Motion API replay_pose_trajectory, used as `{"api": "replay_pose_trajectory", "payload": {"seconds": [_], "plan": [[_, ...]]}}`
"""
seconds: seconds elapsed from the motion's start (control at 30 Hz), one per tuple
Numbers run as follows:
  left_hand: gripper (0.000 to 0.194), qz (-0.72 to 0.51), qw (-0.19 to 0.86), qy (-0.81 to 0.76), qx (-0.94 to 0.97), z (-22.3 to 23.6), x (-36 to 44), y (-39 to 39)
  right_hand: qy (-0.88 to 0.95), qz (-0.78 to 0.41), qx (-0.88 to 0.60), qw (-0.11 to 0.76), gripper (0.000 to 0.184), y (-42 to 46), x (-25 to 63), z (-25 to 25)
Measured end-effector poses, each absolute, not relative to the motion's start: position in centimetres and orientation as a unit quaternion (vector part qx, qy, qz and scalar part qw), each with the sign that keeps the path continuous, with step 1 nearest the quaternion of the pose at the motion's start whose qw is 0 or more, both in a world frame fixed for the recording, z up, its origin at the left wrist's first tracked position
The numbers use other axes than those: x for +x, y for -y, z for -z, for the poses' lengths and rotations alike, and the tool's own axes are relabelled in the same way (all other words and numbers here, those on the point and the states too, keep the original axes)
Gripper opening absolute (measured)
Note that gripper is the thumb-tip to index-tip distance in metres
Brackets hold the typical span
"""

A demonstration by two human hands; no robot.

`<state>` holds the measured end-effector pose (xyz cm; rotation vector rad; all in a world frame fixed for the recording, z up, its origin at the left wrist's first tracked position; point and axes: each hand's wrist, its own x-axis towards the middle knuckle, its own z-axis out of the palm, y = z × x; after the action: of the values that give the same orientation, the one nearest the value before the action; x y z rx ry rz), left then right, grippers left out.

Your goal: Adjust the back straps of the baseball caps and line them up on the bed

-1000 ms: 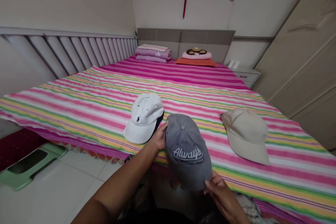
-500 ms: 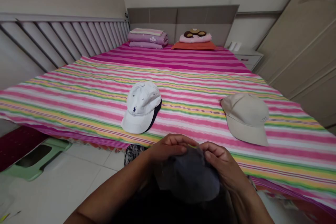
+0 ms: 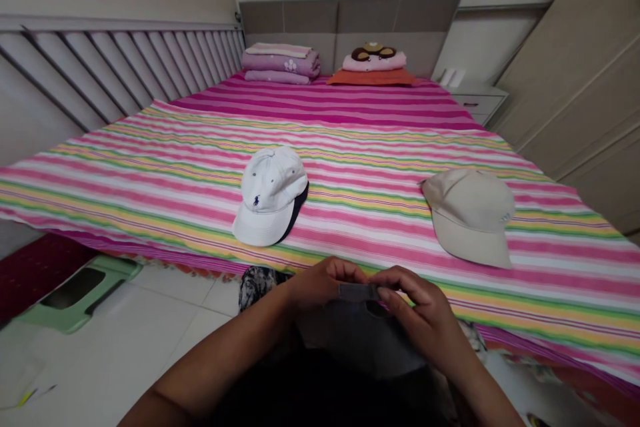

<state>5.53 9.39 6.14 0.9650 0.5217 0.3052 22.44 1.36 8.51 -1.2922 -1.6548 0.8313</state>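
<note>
A dark grey cap (image 3: 370, 337) is held low in front of me, above my lap and close to the bed's near edge. My left hand (image 3: 327, 283) pinches one side of its strap (image 3: 357, 291), and my right hand (image 3: 413, 303) grips the other side, fingertips almost meeting. The cap's lower part blends into dark clothing. Beyond my hands, a white cap (image 3: 273, 190) with a small dark logo lies on the bed, a dark navy cap (image 3: 299, 209) partly hidden under it. Farther right rests a beige cap (image 3: 473, 213), brim toward me.
The bed (image 3: 360, 220) has a striped cover. Folded purple bedding (image 3: 280, 65) and a stack with a pink pillow (image 3: 375, 62) sit by the headboard (image 3: 313, 17). A green stool (image 3: 83, 293) stands at left, a white nightstand (image 3: 477, 103) at far right.
Between both hands the cap has turned, so its strap and the opening beneath now show. The view has tipped slightly downward, and the caps on the bed stay put.
</note>
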Motion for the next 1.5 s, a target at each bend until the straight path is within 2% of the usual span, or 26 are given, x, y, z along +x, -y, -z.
{"api": "replay_pose_trajectory", "payload": {"seconds": [0.17,0.3,0.43,0.5,0.6,0.67,0.77,0.83,0.93,1.1,1.17,1.27,1.33,1.4,1.5], "plan": [[0.023,-0.189,0.830,-0.270,0.450,-6.2,5.4,-9.0,0.781,-0.043,-0.494,0.380,0.021,-0.6,22.3,-8.7],[0.021,-0.193,0.814,-0.280,0.471,-6.5,5.3,-8.9,0.809,0.080,-0.473,0.340,0.018,-0.3,21.9,-8.6],[0.022,-0.198,0.808,-0.285,0.477,-6.7,5.4,-8.6,0.826,0.170,-0.455,0.287,0.023,0.0,21.6,-8.2],[0.022,-0.201,0.805,-0.288,0.477,-6.6,5.4,-8.4,0.824,0.161,-0.466,0.281,0.022,0.1,21.5,-8.1],[0.021,-0.212,0.801,-0.277,0.487,-6.6,5.4,-8.1,0.798,0.077,-0.501,0.328,0.017,0.0,21.5,-8.0],[0.022,-0.226,0.796,-0.257,0.499,-6.6,5.5,-7.9,0.757,-0.037,-0.528,0.382,0.018,-0.2,21.5,-8.0],[0.022,-0.253,0.784,-0.232,0.518,-6.6,5.6,-7.7,0.635,-0.280,-0.569,0.441,0.024,-0.5,21.4,-7.8],[0.022,-0.263,0.771,-0.238,0.529,-6.5,5.7,-7.7,0.559,-0.370,-0.581,0.462,0.029,-0.6,21.4,-7.6],[0.021,-0.269,0.746,-0.269,0.546,-6.4,5.6,-7.7,0.580,-0.314,-0.587,0.469,0.022,-0.6,21.6,-7.8],[0.020,-0.289,0.699,-0.275,0.594,-6.5,5.7,-7.5,0.709,-0.182,-0.567,0.379,0.015,-0.6,21.7,-8.4],[0.020,-0.299,0.687,-0.274,0.603,-6.5,5.8,-7.3,0.669,-0.224,-0.585,0.399,0.017,-0.8,21.4,-8.1],[0.020,-0.313,0.673,-0.274,0.611,-6.4,5.8,-7.2,0.534,-0.408,-0.583,0.457,0.023,-1.0,20.9,-7.2],[0.020,-0.317,0.673,-0.282,0.605,-6.2,5.7,-7.3,0.484,-0.458,-0.565,0.487,0.021,-1.1,20.7,-6.8],[0.020,-0.310,0.686,-0.290,0.591,-6.0,5.6,-7.5,0.539,-0.385,-0.560,0.498,0.017,-1.0,20.8,-6.8],[0.021,-0.299,0.707,-0.293,0.570,-5.7,5.4,-7.8,0.709,-0.193,-0.524,0.429,0.025,-0.9,21.3,-7.1]]}}
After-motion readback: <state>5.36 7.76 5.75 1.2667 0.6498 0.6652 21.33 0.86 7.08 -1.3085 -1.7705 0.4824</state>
